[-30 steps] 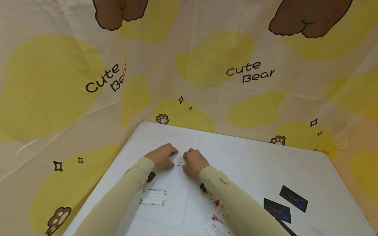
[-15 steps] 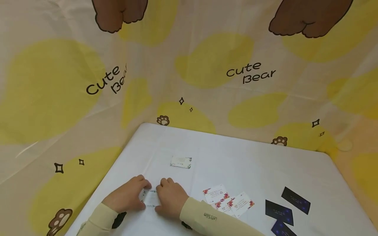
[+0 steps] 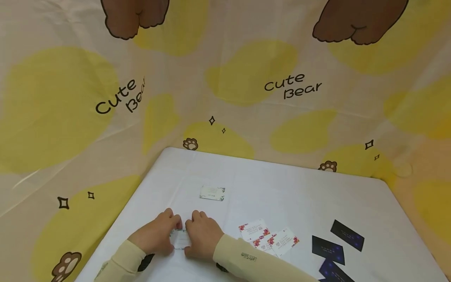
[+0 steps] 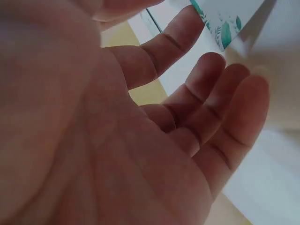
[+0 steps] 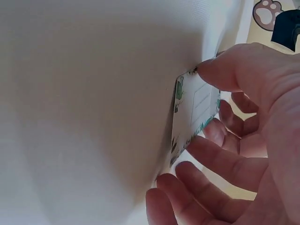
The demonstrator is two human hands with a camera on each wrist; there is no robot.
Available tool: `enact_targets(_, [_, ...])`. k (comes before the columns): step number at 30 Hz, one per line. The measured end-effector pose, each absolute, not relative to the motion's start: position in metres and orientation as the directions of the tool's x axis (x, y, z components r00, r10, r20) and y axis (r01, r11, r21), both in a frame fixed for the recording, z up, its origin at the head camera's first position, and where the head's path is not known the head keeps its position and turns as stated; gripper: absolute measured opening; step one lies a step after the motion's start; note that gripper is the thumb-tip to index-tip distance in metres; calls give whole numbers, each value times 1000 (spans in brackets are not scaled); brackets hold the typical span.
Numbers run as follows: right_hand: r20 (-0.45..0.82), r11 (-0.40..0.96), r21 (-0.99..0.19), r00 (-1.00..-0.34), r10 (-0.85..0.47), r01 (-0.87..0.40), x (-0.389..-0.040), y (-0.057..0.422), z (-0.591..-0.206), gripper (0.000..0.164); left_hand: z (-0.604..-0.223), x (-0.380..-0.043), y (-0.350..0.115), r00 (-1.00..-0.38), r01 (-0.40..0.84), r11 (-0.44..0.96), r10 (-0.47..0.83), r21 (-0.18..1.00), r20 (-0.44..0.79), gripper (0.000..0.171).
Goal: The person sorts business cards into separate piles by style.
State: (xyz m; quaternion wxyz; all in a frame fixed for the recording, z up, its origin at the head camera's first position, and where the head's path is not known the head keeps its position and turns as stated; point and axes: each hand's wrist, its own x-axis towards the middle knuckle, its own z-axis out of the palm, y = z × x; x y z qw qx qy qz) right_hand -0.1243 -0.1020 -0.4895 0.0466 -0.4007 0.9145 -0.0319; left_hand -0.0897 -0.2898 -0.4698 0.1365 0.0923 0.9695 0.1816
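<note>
The left hand (image 3: 157,233) and right hand (image 3: 205,236), a second ago at the far leaf-bordered card (image 3: 212,193), now both pinch the near leaf-bordered card (image 3: 180,239) by its edges on the worktop's (image 3: 282,192) left, so work seems to have shifted there.

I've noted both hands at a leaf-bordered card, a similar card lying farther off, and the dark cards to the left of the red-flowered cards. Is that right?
Not quite: the head view shows the dark cards to the right of the red-flowered cards. The left hand and right hand are indeed at a leaf-bordered card, with a similar card farther off.
</note>
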Motion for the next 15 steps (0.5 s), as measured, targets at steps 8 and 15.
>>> enact_targets(8, [-37,636,5,-636,-771,-771,-121,-97,-489,43,-473,-84,-286,-932,224,899,310,375,-186,53])
enact_targets(15, [28,607,108,-608,-794,-788,-121,-91,-490,33,-477,-88,-282,-930,278,893,343,354,-134,52])
